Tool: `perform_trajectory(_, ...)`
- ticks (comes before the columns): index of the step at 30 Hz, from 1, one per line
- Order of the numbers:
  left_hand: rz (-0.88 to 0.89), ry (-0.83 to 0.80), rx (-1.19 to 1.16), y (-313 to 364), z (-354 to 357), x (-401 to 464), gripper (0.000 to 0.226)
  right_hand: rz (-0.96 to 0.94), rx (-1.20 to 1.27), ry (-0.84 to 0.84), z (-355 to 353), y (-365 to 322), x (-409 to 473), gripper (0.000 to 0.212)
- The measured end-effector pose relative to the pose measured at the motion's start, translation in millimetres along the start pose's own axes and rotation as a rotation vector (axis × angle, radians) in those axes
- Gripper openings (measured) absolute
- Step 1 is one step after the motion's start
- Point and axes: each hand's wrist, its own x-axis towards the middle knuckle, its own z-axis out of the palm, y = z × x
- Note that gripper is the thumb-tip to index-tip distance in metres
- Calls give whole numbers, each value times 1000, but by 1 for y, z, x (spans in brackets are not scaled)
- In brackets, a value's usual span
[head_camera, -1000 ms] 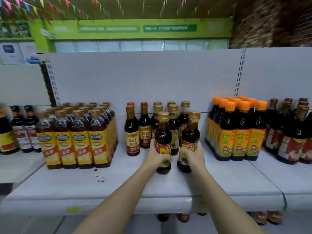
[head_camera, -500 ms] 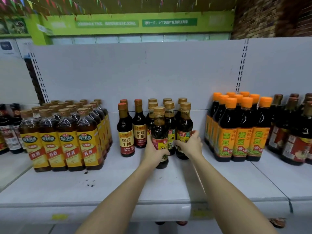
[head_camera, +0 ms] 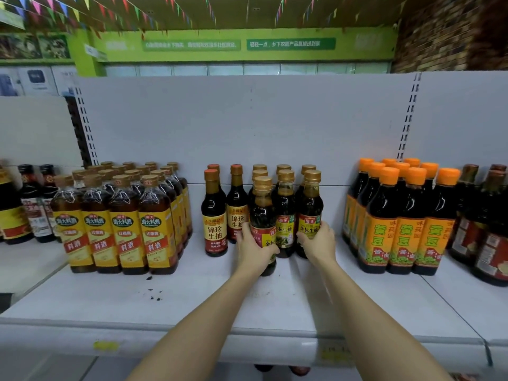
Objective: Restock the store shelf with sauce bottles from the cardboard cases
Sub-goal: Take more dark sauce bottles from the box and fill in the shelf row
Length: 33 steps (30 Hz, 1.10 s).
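With arms outstretched, left hand (head_camera: 254, 250) and right hand (head_camera: 319, 243) each grip a sauce bottle (head_camera: 263, 215).

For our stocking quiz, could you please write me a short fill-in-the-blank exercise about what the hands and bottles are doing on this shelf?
1. The left hand grips a gold-capped bottle, and the right hand grips ____ bottle.
2. The caps on the bottles with green-and-orange labels at the right are ____.
3. The bottle in the left hand stands ____ to the shelf's front edge than the one in the right hand.

Missing words: another gold-capped; orange; nearer
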Motion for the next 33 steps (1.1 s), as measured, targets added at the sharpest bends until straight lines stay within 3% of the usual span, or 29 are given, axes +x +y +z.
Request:
perform_trajectory(4, 24, 62, 97, 0, -4, 1, 87, -21, 40, -16, 7, 6, -15, 88)
perform_trajectory(7, -34, 4, -100, -7, -7, 5, 101, -28, 82, -31, 14, 7, -24, 105)
perform_trajectory(10, -62, -80, -200, -8, -7, 5, 72, -16, 78, -46, 15, 8, -22, 111)
perform_trajectory(18, -88, -199, -221, -9, -15, 12, 68, -24, -30, -66, 5, 8, -11, 92)
perform_trajectory(24, -88, -194, -244, -16, -18, 17, 62, -19, -97, -68, 6, 3, -9, 85)
perform_trajectory(29, -89, -216, -217, -13, -16, 18, 73, 56, -92, -120, 4, -9, -10, 91)
perform_trajectory(33, -121, -261, -136, -3, -24, 19, 83, 86, -131, -69, -9, -26, -11, 71)
